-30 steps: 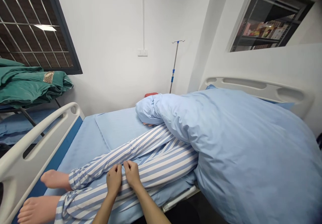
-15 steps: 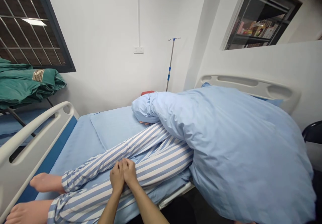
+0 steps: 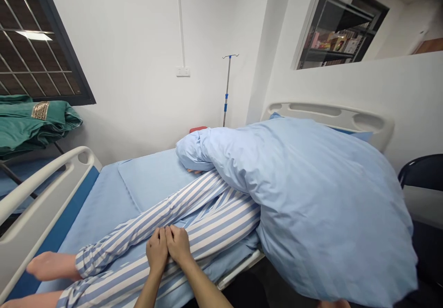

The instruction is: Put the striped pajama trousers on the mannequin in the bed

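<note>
A figure in blue-and-white striped trousers (image 3: pixel 221 225) lies on the bed, bare feet (image 3: pixel 51 265) toward the footboard. My left hand (image 3: pixel 157 249) and my right hand (image 3: pixel 178 243) rest side by side on the nearer leg, around the knee, touching each other. Both hands are closed, with the fingers curled over the leg's far side and the fingertips hidden. A light blue quilt (image 3: pixel 311 197) is heaped over the upper body and hangs off the near side. Beyond the legs, fingers peek out from under its edge.
The footboard (image 3: pixel 44 183) is at the left, the headboard (image 3: pixel 308 109) at the far right. An IV pole (image 3: pixel 227 89) stands behind the bed. Folded green cloth (image 3: pixel 38 126) lies at the left. A dark chair (image 3: pixel 424 172) stands at the right.
The view has turned slightly to the right, so the scene sits further left. My hands stay together on the same part of the leg.
</note>
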`<action>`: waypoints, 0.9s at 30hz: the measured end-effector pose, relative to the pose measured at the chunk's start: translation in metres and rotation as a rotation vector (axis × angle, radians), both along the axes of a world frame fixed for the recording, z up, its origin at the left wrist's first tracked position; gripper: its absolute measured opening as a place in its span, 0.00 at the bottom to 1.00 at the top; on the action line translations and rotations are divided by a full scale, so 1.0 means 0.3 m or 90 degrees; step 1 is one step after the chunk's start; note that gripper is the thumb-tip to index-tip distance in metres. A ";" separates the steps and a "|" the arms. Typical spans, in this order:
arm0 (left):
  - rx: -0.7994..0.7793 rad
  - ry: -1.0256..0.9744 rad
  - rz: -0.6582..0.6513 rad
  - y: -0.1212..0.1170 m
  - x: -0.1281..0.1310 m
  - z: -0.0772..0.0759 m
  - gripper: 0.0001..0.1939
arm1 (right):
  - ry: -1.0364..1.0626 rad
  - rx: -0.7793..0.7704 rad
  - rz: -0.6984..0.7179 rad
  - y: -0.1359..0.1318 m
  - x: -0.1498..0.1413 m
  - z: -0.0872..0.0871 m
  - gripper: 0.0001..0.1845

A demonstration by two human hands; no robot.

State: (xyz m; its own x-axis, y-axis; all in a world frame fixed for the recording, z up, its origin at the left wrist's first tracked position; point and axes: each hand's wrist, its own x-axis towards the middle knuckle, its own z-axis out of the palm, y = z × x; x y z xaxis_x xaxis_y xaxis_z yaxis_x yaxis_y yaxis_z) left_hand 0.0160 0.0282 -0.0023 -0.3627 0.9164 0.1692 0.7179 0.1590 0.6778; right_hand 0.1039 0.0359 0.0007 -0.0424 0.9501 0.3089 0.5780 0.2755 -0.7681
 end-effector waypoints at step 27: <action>-0.067 0.077 -0.038 0.030 0.174 0.033 0.15 | 0.140 0.045 0.052 0.065 0.234 0.155 0.23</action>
State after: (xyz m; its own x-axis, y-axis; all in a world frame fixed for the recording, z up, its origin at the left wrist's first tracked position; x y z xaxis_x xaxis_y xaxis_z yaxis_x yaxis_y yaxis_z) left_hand 0.0683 0.0372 0.0077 -0.2891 0.9509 0.1108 0.8040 0.1783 0.5672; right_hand 0.1739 0.0556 0.0473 -0.0429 0.9217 0.3854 0.3724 0.3727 -0.8499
